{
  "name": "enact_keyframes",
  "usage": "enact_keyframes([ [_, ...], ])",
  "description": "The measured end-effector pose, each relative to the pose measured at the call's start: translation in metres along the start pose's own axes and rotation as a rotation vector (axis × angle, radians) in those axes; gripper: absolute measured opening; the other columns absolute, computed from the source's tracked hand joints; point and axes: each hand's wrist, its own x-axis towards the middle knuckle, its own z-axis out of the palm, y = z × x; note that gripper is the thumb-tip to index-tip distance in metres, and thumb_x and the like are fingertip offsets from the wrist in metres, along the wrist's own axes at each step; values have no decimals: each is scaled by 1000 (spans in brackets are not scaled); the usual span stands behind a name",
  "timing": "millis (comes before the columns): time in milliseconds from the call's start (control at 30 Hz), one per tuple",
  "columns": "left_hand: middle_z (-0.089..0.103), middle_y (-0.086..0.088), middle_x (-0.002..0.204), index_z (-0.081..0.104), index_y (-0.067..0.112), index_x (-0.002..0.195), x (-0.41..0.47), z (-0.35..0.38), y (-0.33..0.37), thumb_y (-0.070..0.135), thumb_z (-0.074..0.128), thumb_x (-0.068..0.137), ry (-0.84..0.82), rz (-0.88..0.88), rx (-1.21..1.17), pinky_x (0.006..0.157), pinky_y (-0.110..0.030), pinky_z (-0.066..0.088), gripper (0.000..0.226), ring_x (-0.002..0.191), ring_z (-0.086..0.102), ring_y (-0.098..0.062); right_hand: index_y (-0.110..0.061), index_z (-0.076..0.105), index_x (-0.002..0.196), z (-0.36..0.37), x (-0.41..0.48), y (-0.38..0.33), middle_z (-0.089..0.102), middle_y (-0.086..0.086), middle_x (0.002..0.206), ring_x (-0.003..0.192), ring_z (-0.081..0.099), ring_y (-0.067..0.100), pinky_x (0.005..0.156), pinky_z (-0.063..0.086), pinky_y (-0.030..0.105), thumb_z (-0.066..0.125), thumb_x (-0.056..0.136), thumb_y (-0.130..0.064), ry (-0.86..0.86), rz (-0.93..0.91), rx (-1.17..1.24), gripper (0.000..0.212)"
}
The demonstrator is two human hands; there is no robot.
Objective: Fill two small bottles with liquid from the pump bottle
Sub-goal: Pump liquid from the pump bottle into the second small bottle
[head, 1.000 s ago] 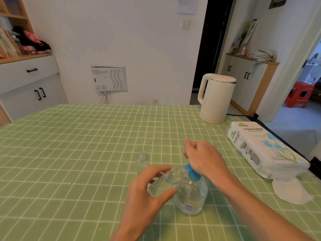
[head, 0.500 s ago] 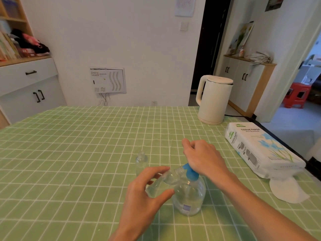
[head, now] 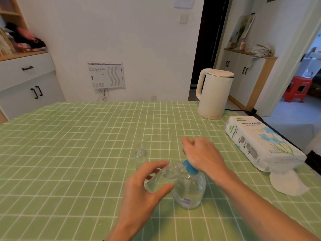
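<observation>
Left fingers [head: 155, 167] grip tilted small bottle [head: 156, 182]; right hand [head: 202, 156] rests on pump bottle [head: 189, 194].

our l hand [head: 147, 186] comes up from the bottom edge, forearm bare, wrist abt straight, back of hand toward us. thumb on the near side and fingers [head: 153, 167] curled over the far side pinch a small bottle [head: 161, 178], held tilted w/ its mouth up and to the right. our r arm runs in from the lower-right corner, also bare. r hand [head: 201, 157] sits palm-down w/ the heel of the palm on the blue pump head [head: 190, 168]. its fingers are loosely curled fwd, knuckles up, not wrapped round anything we can see. hands close, not touching.
</observation>
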Motion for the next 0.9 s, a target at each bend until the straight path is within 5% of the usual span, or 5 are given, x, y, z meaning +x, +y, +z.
enact_keyframes([
  [133, 74, 21, 115, 71, 39, 118, -1, -3, 2, 16, 93, 74, -5, -4, -14, 87, -14, 49, 54, 107, 70, -9, -10, 59, 65, -4, 0, -3, 81, 6, 86, 86, 75, 33, 84, 57, 43, 37, 108, -50, 10, 1, 24, 62],
  [233, 74, 21, 116, 71, 38, 118, -1, -3, 3, 15, 92, 74, -10, -10, -18, 87, -15, 49, 53, 108, 70, -10, -18, 42, 57, -6, 0, -5, 59, 0, 62, 66, 60, 29, 75, 51, 42, 37, 107, -50, 27, -19, -2, 60],
  [400, 74, 22, 114, 72, 37, 117, 0, 0, 4, 17, 92, 74, -12, -2, -16, 88, -13, 48, 52, 108, 69, -8, -8, 64, 69, -4, -2, -5, 82, 4, 92, 85, 73, 30, 88, 58, 44, 39, 106, -46, 22, 26, -9, 59],
  [533, 74, 24, 114, 72, 38, 117, 1, 1, 5, 19, 92, 74, -10, -7, -22, 88, -9, 46, 52, 107, 69, -6, -17, 49, 61, -1, -7, -6, 82, 3, 91, 85, 74, 28, 86, 59, 44, 39, 105, -43, 25, 21, -31, 53],
  [900, 74, 23, 115, 71, 40, 116, 4, 1, 4, 20, 92, 75, -4, -8, -21, 87, -9, 46, 50, 108, 69, -7, -18, 57, 72, -6, -2, -8, 70, 2, 78, 69, 60, 23, 72, 47, 38, 35, 108, -44, 30, 92, -12, 49],
])
